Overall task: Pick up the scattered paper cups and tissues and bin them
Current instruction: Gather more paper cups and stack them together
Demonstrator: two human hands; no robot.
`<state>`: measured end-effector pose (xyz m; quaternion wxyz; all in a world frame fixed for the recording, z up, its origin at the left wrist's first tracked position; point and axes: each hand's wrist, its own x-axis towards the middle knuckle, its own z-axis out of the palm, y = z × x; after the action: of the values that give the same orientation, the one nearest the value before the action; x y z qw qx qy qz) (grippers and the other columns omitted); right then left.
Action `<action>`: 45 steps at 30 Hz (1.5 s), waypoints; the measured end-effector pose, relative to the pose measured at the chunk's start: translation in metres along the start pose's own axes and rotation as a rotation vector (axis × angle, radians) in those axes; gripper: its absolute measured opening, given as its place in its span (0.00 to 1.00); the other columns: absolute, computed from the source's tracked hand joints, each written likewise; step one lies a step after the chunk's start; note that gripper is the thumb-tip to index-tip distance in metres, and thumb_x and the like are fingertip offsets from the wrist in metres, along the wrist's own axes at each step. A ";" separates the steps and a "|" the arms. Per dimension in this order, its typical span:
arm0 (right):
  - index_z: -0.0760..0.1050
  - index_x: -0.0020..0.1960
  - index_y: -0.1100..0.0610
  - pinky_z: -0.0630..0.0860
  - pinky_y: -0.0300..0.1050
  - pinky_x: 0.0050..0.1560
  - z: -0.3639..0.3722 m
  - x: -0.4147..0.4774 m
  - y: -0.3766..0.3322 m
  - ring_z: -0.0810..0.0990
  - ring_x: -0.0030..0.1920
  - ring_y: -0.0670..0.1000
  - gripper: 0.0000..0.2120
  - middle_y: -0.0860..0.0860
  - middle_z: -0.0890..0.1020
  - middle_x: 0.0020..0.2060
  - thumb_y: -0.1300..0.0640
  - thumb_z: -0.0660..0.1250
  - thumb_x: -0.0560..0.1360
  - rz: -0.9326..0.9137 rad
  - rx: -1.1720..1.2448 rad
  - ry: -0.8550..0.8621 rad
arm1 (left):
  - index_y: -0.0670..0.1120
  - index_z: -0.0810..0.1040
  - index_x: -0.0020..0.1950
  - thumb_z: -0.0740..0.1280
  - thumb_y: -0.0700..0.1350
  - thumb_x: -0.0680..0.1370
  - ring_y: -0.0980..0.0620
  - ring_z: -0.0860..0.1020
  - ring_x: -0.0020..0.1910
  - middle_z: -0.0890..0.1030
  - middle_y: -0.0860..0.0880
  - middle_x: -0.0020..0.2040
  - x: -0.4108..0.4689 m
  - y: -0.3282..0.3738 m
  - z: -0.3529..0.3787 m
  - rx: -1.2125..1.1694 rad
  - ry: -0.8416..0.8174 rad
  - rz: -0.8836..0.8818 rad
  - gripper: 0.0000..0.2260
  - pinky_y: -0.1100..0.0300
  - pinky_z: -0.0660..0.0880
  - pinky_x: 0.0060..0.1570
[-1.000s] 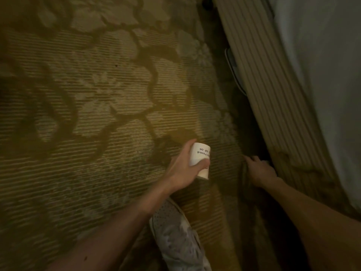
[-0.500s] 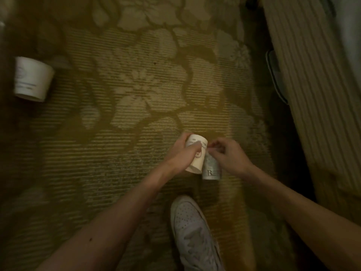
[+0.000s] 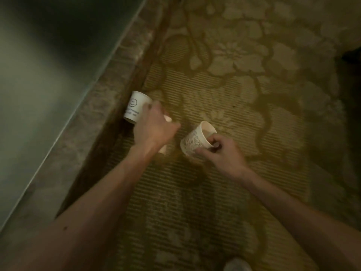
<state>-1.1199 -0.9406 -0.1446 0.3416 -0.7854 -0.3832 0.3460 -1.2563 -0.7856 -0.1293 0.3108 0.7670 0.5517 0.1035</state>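
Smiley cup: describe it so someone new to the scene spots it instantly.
Follow the grey panel on the left down to the dark seam where the floral carpet starts. The smiley cup sits there, right at the fingertips of the left hand. It alone bears a smiley face; the right hand holds a doodled cup, and a third cup under the left hand is mostly hidden.
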 end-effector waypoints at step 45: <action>0.78 0.62 0.56 0.77 0.38 0.39 -0.006 0.065 -0.029 0.82 0.43 0.43 0.15 0.47 0.84 0.49 0.53 0.69 0.77 0.003 -0.132 -0.060 | 0.50 0.83 0.48 0.77 0.68 0.62 0.53 0.80 0.40 0.82 0.52 0.39 0.028 -0.027 -0.022 0.302 -0.306 -0.005 0.25 0.57 0.74 0.36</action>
<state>-1.0952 -0.8739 -0.1364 0.2767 -0.7961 -0.4139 0.3440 -1.2775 -0.7467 -0.1334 0.2730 0.8102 0.5092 -0.0989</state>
